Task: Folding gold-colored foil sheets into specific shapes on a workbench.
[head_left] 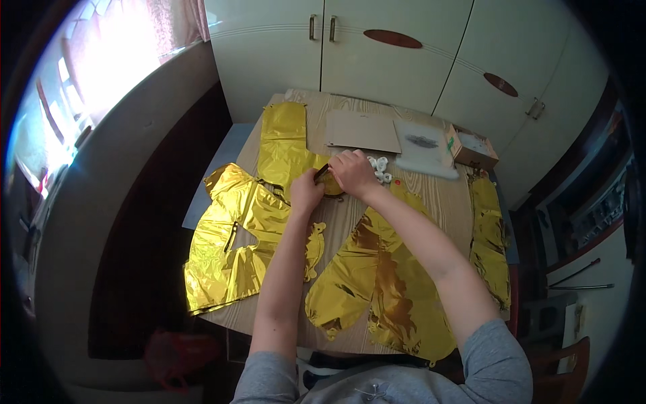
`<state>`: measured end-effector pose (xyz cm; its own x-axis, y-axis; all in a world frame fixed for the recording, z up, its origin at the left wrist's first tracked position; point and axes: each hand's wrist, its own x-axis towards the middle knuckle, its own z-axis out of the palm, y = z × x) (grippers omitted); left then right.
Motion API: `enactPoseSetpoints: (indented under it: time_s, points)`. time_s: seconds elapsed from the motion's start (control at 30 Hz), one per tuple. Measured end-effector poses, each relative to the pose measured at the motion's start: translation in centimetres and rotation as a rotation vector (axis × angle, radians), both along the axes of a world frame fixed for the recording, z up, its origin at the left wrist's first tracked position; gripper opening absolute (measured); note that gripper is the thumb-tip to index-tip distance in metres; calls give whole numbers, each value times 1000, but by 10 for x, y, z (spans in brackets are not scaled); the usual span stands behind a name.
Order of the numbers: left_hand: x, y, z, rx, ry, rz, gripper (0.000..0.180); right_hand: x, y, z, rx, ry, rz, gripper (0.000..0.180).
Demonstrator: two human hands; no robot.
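Observation:
Both of my hands meet near the middle of the table, over the near end of a flat gold foil balloon (282, 138). My left hand (307, 193) is closed, its thumb and fingers pinching the foil's edge. Just right of it, my right hand (354, 175) is closed on the same end, and its fingers hide the exact grip. A dark strip shows between the hands. Left of my left forearm lies a crinkled gold foil balloon (222, 249). Another flat gold foil balloon (397, 289) spreads under my right forearm.
Small white rolls (380, 168) and a little red piece (398, 182) lie beyond my right hand. At the back are a cardboard sheet (363, 130), a clear plastic bag (422, 155) and an open box (474, 149). More gold foil (490, 242) lies along the right edge.

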<state>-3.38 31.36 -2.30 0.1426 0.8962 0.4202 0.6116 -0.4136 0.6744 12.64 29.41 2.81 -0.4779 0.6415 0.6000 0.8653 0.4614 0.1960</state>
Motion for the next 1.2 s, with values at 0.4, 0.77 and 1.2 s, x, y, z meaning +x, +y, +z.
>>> enactPoseSetpoints:
  time_s: [0.4, 0.77, 1.2]
  points:
    - [3, 13, -3, 170, -341, 273, 22, -14, -12, -52, -570, 152, -110, 41]
    - [-76, 69, 117, 490, -70, 314, 20, -26, -28, -41, -662, 129, -198, 48]
    - [-66, 56, 228, 759, -59, 321, 23, -21, -21, -55, -673, 171, -200, 50]
